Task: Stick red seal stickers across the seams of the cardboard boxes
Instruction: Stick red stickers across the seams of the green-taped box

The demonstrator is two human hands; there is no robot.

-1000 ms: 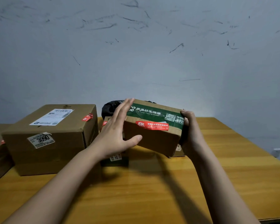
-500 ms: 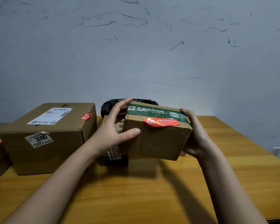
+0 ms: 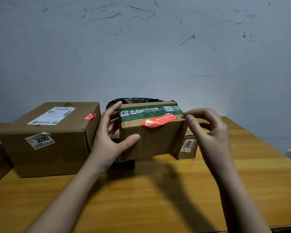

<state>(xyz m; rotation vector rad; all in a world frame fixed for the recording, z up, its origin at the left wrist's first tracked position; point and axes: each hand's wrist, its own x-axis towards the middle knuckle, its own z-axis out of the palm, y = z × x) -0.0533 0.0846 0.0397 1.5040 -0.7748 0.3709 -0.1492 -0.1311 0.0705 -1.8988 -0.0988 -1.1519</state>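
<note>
Two hands work on a small cardboard box (image 3: 151, 132) held near the far edge of the wooden tabletop (image 3: 158, 199), toward its middle. The left hand (image 3: 112, 132) clamps the box's left end, thumb pressed on the front face and fingers curled round behind. The right hand (image 3: 207, 130) sits at the box's upper right corner with thumb and forefinger drawn together; whether they pinch anything there I cannot tell. A band of green tape (image 3: 149, 113) runs along the box's top, and a red seal sticker (image 3: 158, 122) lies folded over the top front edge, across the seam, partly on the tape and partly on the front face.

Toward the left edge of the tabletop stands a larger cardboard box (image 3: 60, 148) with a white shipping label, a tag reading 3090 and its own red sticker (image 3: 89, 116) on the top right edge. Another box tagged 2009 (image 3: 188, 145) shows just behind the held one, on its right. Something black and shiny (image 3: 134, 100) sits behind, by the scuffed wall (image 3: 141, 47).
</note>
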